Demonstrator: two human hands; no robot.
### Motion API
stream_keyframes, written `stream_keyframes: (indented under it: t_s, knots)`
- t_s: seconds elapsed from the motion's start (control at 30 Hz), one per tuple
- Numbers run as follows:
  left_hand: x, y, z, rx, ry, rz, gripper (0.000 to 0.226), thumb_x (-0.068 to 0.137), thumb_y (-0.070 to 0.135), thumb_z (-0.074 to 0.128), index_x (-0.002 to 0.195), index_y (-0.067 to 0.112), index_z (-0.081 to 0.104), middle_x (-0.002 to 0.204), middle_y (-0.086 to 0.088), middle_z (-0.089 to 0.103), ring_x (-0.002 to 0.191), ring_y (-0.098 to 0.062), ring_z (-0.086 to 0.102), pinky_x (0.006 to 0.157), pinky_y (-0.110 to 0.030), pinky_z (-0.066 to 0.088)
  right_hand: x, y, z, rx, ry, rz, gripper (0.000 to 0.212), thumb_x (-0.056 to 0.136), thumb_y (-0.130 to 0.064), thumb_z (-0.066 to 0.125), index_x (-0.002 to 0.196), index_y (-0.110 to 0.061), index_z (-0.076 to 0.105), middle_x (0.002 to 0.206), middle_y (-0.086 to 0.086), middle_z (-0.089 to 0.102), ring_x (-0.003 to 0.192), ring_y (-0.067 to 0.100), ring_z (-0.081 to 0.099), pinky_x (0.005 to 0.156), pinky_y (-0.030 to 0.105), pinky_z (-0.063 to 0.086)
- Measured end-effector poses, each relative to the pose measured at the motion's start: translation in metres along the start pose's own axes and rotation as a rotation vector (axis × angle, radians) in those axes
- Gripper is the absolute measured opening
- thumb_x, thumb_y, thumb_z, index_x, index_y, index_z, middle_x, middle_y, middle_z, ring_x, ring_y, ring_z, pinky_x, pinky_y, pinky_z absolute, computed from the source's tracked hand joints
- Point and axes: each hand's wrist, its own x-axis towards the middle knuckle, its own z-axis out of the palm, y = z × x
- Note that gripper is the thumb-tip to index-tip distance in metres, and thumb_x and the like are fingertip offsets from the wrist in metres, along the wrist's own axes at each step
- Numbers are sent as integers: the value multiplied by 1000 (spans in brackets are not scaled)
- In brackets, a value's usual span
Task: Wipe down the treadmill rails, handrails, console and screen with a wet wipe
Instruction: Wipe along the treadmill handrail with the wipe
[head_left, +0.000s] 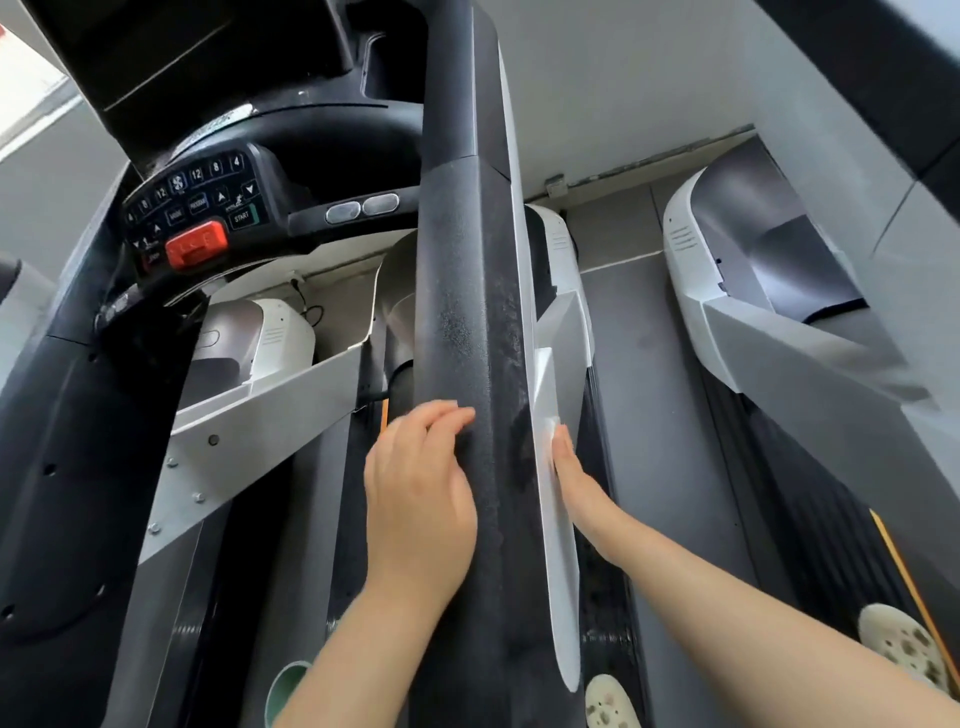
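The treadmill's black textured handrail (467, 364) runs from the bottom centre up toward the console (197, 202), with a silver trim strip (558, 545) along its right side. My left hand (421, 499) rests on the rail's left face, fingers lying across it. On the right side, my right hand (582, 493) lies flat along the silver trim, largely hidden behind it. Its straight fingers press a white wet wipe (546, 395) against the rail; part of the wipe shows just above the fingertips. The dark screen (171, 47) sits at the top left.
A red stop button (196, 245) and keypad sit on the console. A second treadmill (753, 291) stands to the right across a grey floor strip. My pale shoes (904, 644) are on its belt side. A green cup rim (285, 691) shows at the bottom left.
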Motion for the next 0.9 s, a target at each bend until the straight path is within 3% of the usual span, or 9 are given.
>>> stream_keyframes:
  t_s: [0.2,0.27,0.33,0.37,0.5,0.67,0.77,0.83,0.9]
  knots:
    - [73,-6,35,-19,38,-66,45,85,11,31,118,2,61,125,-15,56,114,-34,50,100,-39,34,46,1,-12,36,69,239,69,96,-60,9,152,-19,14,155,2,23,141,21,24,115,37,16]
    - [77,-8,42,-44,21,-90,43,87,10,32,119,2,60,126,-15,56,116,-34,49,101,-41,35,50,-3,-14,70,60,252,67,96,-59,13,147,-17,27,136,5,44,125,21,42,108,35,27]
    - [77,-10,44,-70,31,-93,47,88,14,28,120,3,60,126,-13,56,117,-32,49,102,-40,35,50,-8,-13,100,72,210,64,97,-58,16,143,-17,33,116,2,48,108,18,46,101,33,32]
    - [76,-10,44,-77,37,-97,49,88,16,26,120,4,61,126,-13,56,117,-31,49,102,-39,35,47,-8,-12,125,83,201,62,98,-57,17,143,-17,32,118,2,48,110,19,46,100,32,31]
    - [78,-9,42,-86,40,-93,52,86,20,24,118,4,62,123,-14,57,115,-32,49,102,-43,37,27,-7,-3,177,90,52,63,97,-57,16,152,-26,13,156,-8,19,143,13,19,115,31,13]
    - [78,-9,43,-81,39,-104,51,85,19,24,116,4,63,122,-14,57,114,-33,50,100,-45,38,-25,1,21,179,4,-225,59,90,-68,27,141,-49,5,153,-25,2,135,-13,3,109,14,5]
    - [78,-8,43,-89,48,-113,50,85,17,25,115,5,63,122,-14,57,112,-34,51,98,-45,38,-67,19,28,-58,-55,-406,66,76,-83,33,131,-70,-1,156,-20,-1,143,-2,-3,118,24,5]
    - [78,-9,44,-101,53,-114,49,85,16,26,115,4,63,121,-15,58,112,-35,51,98,-45,38,-90,22,25,-408,-96,-605,70,84,-75,12,139,-52,-25,155,-18,-21,143,3,-16,117,23,-3]
    - [78,-9,44,-113,58,-115,49,85,15,26,114,4,63,121,-15,58,111,-36,52,98,-46,39,-83,8,18,-543,-41,-675,71,91,-64,12,140,-38,-32,150,-16,-34,140,0,-23,116,22,-7]
